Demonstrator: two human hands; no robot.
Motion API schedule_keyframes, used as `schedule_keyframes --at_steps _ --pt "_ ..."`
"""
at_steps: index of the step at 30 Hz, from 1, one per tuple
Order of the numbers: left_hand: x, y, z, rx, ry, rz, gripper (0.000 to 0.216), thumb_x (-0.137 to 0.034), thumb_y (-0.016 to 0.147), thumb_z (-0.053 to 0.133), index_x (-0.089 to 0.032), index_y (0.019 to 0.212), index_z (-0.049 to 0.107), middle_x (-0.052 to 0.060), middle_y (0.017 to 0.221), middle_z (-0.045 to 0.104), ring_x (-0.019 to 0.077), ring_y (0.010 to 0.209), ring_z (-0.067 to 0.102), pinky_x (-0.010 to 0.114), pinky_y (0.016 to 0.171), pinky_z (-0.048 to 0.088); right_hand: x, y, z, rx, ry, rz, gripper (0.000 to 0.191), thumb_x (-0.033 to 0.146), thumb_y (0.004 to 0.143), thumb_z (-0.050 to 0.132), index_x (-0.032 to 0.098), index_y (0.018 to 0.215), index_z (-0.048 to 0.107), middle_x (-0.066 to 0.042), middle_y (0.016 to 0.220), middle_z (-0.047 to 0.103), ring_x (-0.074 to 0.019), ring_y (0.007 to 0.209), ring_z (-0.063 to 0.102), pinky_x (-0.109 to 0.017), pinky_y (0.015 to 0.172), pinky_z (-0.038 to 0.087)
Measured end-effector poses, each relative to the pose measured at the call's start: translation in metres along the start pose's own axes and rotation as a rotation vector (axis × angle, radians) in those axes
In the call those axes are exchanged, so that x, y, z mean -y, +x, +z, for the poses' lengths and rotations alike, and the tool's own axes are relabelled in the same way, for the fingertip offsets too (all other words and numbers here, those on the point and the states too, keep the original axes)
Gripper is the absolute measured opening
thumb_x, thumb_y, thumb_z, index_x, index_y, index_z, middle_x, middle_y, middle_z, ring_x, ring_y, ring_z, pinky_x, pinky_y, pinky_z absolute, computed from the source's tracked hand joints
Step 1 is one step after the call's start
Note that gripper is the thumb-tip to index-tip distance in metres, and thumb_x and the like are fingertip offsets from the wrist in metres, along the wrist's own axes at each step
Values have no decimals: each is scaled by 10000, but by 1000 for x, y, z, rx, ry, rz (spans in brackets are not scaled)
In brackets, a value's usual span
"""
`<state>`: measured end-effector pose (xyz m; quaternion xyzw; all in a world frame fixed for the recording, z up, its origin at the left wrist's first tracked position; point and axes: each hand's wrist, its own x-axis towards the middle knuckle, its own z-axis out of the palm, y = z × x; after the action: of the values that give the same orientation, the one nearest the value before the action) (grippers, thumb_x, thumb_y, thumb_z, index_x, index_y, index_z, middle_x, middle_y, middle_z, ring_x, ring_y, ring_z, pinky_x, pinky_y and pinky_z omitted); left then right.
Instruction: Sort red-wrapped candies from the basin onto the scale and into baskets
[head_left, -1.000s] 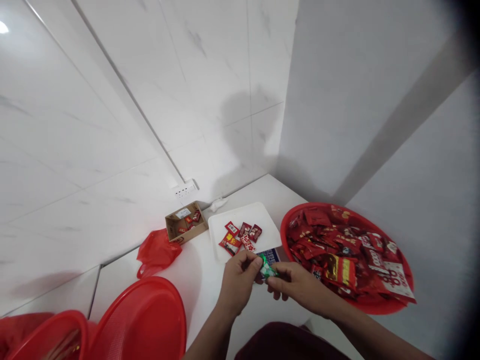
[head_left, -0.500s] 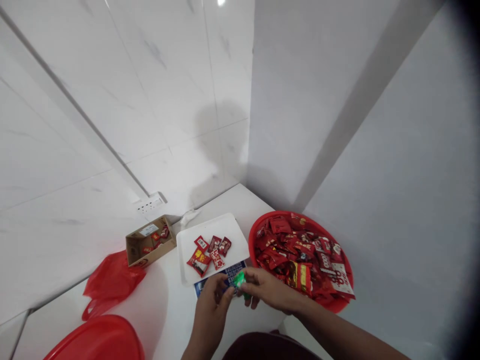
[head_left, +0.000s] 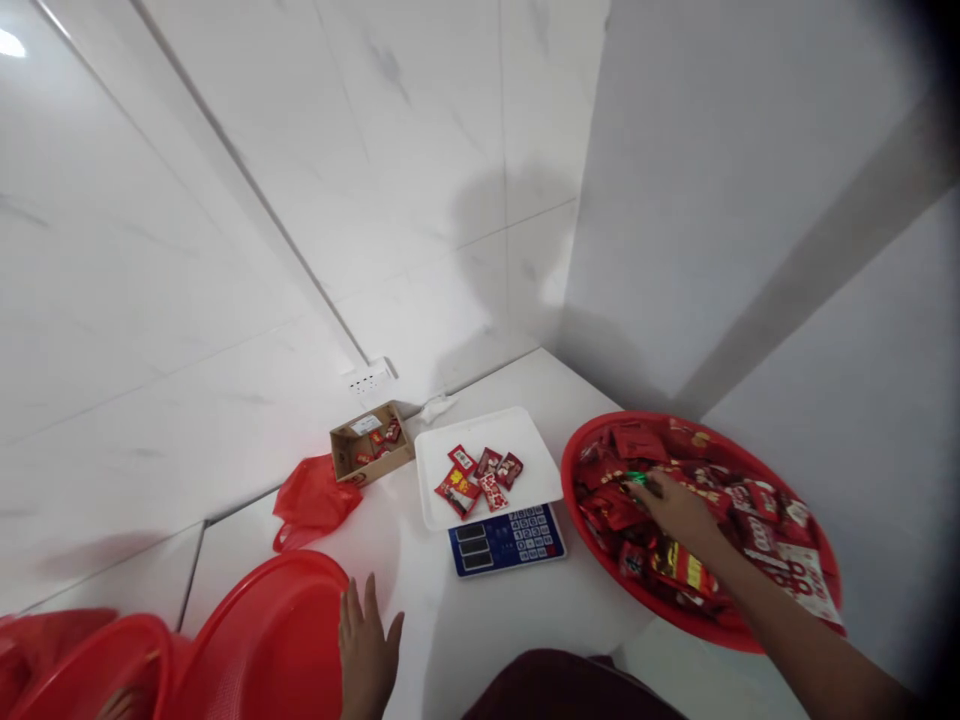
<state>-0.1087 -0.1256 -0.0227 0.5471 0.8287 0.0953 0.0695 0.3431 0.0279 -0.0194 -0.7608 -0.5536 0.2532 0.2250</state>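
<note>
Foil on a small green packet (head_left: 636, 478) shows right at the fingertips of our right hand (head_left: 675, 508), over the heap of red packets (head_left: 636, 441) in the round red basin (head_left: 637, 597). From that grip the packet lies forward and a little to the left, at the ends of the fingers; too little of it shows for us to read its long axis. The right-hand grip has its fingers bent inward, yet we cannot tell whether the packet is pinched or merely rests on the heap. Our right hand is plainly the nearer one: our left hand (head_left: 367, 650) is well apart, on the other side of the blue scale (head_left: 506, 545), fingers spread wide and nothing held, by the right edge of a red tub (head_left: 292, 610). Between the two hands, on the white tabletop (head_left: 510, 615), the scale bears a white tray (head_left: 525, 430) with a few wrapped sweets (head_left: 459, 490) inside its rim
</note>
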Motion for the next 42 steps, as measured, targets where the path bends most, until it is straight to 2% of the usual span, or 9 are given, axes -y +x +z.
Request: schedule_keyframes --at_steps 4,8,13,19,22,25,31,37,42 --pt "21 -12 2 72 111 -88 536 -275 838 323 -134 1350 255 215 1412 262 365 1319 200 526 969 315 -4 2 7 -13 -30 11 291 447 709 466 197 823 563 -130 897 664 -288 846 599 -370 727 428" --pt "26 -10 -1 139 44 -78 546 -144 836 269 -132 1377 195 203 1407 298 284 1294 309 396 963 369 5 2 10 -64 37 -20 292 355 723 465 182 930 577 -136 990 651 -285 932 584 -390 807 424" --pt "29 -6 0 212 71 40 548 -115 815 277 -101 1362 253 160 1415 331 279 1330 225 404 1040 290 18 -1 13 -62 302 40 315 308 687 545 180 974 563 -125 989 662 -263 928 604 -396 844 441" --pt "17 -12 19 411 79 215 661 -27 701 378 -179 1342 324 50 1440 320 237 1345 173 391 1083 242 18 3 26 -43 579 126 355 265 644 597 157 980 565 -125 999 666 -240 944 616 -371 841 481" --pt "5 -12 23 495 60 223 703 30 662 375 -157 1339 332 77 1454 278 239 1345 158 382 1079 251 11 11 30 -53 562 143 368 202 634 568 142 997 569 -123 1031 659 -229 965 613 -360 854 482" --pt "-1 -9 20 496 29 222 711 50 668 361 -169 1344 320 75 1464 256 226 1348 146 370 1076 259 5 17 29 -87 429 110 388 173 652 528 154 1038 565 -111 1044 657 -230 975 611 -380 864 477" --pt "0 -10 8 420 -41 203 767 103 652 297 -224 1346 313 52 1462 270 198 1349 168 366 1079 247 13 8 29 -297 58 -179 381 210 726 456 131 1084 562 -143 1144 589 -258 1082 530 -427 956 392" --pt "-3 -9 -10 469 -22 161 818 118 620 312 -276 1337 326 37 1459 282 207 1349 181 368 1074 241 63 -16 76 -63 64 -424 354 280 780 422 174 1086 565 -108 1107 598 -227 1029 551 -390 921 421" --pt "-2 -16 -18 498 -104 194 594 -42 715 399 -255 1266 453 41 1440 323 223 1349 184 395 1082 226 113 -26 118 127 -142 -490 476 332 790 464 168 1237 466 -145 1281 467 -259 1190 417 -403 969 360"
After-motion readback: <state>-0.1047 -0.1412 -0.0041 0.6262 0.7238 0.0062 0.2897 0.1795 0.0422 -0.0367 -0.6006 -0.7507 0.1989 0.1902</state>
